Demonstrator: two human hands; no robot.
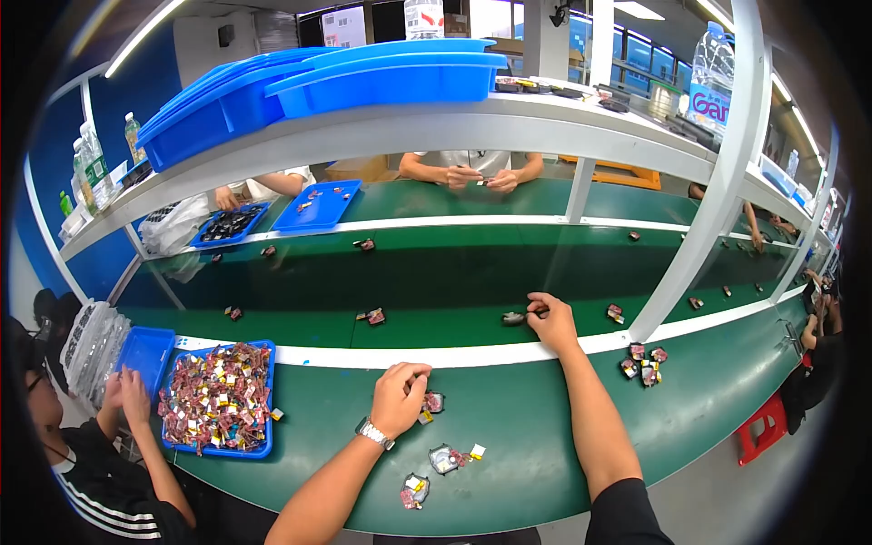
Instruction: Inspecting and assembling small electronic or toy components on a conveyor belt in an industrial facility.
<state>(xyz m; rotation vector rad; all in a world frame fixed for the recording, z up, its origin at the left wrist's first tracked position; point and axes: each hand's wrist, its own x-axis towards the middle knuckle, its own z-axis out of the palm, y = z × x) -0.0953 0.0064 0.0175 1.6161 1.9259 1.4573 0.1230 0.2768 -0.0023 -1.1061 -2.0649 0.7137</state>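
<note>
1. A small dark-grey rounded device (pixel 513 319) is seen against the dark-green belt (pixel 445 325), at nine o'clock from the right hand (pixel 553 324).
2. Whether it is clamped by the bent fingers cannot be told.
3. By the left hand (pixel 398 400), a red-wired assembly (pixel 436 401) is partly covered toward three o'clock; whether it is gripped by the curled fingers cannot be told.
</note>
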